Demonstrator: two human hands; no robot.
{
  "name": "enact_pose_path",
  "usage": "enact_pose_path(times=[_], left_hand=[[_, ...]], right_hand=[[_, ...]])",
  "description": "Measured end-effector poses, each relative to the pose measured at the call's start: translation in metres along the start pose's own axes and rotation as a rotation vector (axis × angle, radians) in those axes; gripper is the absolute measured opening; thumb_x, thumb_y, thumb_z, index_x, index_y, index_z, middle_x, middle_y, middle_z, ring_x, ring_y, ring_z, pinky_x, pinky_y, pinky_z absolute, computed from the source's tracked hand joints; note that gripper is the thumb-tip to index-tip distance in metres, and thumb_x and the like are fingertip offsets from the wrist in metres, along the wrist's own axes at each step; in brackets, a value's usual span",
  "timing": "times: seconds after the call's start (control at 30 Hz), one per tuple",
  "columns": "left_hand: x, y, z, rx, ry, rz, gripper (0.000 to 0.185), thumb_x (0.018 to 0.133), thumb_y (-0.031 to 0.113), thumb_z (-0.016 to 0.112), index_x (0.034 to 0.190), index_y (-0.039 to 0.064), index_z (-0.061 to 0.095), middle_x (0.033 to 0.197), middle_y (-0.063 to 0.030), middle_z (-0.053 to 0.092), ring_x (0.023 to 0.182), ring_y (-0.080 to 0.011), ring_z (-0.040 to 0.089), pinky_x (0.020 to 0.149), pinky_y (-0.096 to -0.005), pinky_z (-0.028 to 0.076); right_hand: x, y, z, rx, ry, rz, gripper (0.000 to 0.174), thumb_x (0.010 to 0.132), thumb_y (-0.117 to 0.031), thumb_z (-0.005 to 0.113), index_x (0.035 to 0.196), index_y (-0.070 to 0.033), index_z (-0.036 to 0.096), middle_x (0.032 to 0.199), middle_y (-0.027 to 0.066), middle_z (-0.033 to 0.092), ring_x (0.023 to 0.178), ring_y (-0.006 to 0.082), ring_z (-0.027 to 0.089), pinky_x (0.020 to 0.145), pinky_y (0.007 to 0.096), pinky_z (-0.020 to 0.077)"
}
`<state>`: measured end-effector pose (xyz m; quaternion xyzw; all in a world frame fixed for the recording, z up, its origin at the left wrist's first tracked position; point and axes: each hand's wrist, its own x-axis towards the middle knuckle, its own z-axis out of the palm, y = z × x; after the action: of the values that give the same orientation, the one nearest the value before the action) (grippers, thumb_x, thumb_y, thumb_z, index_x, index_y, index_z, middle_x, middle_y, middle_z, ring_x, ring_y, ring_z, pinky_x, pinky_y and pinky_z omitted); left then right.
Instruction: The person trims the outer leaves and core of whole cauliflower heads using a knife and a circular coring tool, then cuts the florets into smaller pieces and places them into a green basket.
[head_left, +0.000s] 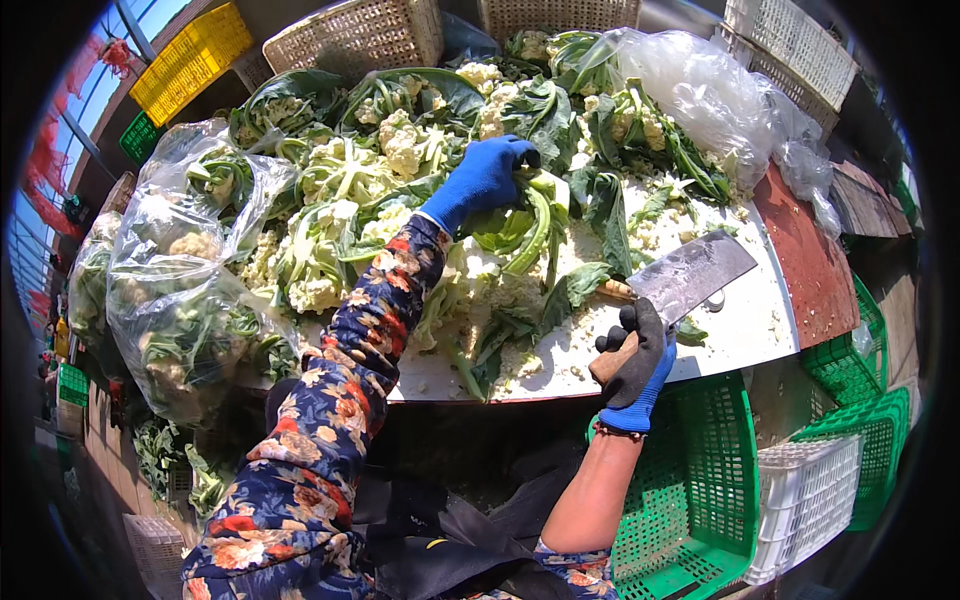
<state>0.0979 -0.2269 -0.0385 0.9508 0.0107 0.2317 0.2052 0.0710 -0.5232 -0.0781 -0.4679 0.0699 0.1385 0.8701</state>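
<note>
A blue work glove covers my left hand (491, 180), which reaches over the pile at a leafy cauliflower stalk (536, 225); its fingertips are partly hidden, so its grip is unclear. In my right hand (637, 360), in a blue and dark-coated glove, is the wooden handle of a cleaver (694, 274), its broad blade above the white tabletop (750, 315). Cauliflower heads (341, 176) with leaves are heaped across the table. Small crumbs and loose leaves (499, 337) lie near its front edge.
A clear plastic bag of cauliflower (195, 300) stands at the left. Crumpled plastic bags (697, 90) lie at the back right. Beyond the table are pale crates (352, 37) and a yellow crate (191, 64). A green crate (682, 487) and a white crate (806, 502) stand below right.
</note>
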Motion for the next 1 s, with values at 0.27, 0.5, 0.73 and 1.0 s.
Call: enact_pose_path(times=[0.27, 0.5, 0.73, 1.0], left_hand=[[-0.035, -0.005, -0.172, -1.065, 0.685, 0.06, 0.039, 0.07, -0.013, 0.062, 0.106, 0.0, 0.059, 0.095, -0.008, 0.065, 0.083, -0.0166, 0.063, 0.075, -0.0288, 0.054], [-0.329, -0.003, -0.424, -0.126, 1.032, -0.269, 0.025, 0.095, 0.02, 0.048, 0.115, 0.006, 0.056, 0.094, -0.0058, 0.063, 0.068, -0.0159, 0.062, 0.06, -0.0301, 0.054], [-0.62, 0.143, -0.491, 1.318, 0.813, -1.177, 0.043, 0.069, -0.004, 0.056, 0.111, 0.001, 0.059, 0.105, -0.0191, 0.063, 0.091, -0.0336, 0.063, 0.082, -0.0353, 0.051], [-0.652, 0.042, -0.395, 0.986, 0.067, -1.713, 0.056, 0.066, 0.028, 0.078, 0.112, 0.001, 0.06, 0.106, -0.0226, 0.063, 0.099, -0.0381, 0.061, 0.085, -0.0416, 0.049]], right_hand=[[0.002, 0.012, 0.012, -0.007, -0.007, 0.091, 0.026, 0.083, -0.022, 0.065, 0.096, -0.003, 0.053, 0.08, 0.0063, 0.052, 0.057, 0.0141, 0.048, 0.047, 0.0314, 0.0424], [0.001, 0.025, 0.009, -0.115, -0.056, 0.015, 0.024, 0.088, -0.025, 0.059, 0.102, -0.005, 0.06, 0.088, 0.0034, 0.054, 0.065, 0.0143, 0.048, 0.054, 0.0312, 0.0421], [-0.012, 0.047, 0.047, -0.116, -0.163, 0.05, 0.03, 0.086, -0.028, 0.061, 0.097, 0.001, 0.057, 0.082, 0.009, 0.055, 0.061, 0.0198, 0.05, 0.054, 0.0335, 0.0413], [-0.015, 0.054, 0.058, -0.107, -0.143, 0.082, 0.034, 0.085, -0.028, 0.061, 0.101, 0.001, 0.057, 0.084, 0.0087, 0.058, 0.067, 0.0194, 0.054, 0.057, 0.0347, 0.0448]])
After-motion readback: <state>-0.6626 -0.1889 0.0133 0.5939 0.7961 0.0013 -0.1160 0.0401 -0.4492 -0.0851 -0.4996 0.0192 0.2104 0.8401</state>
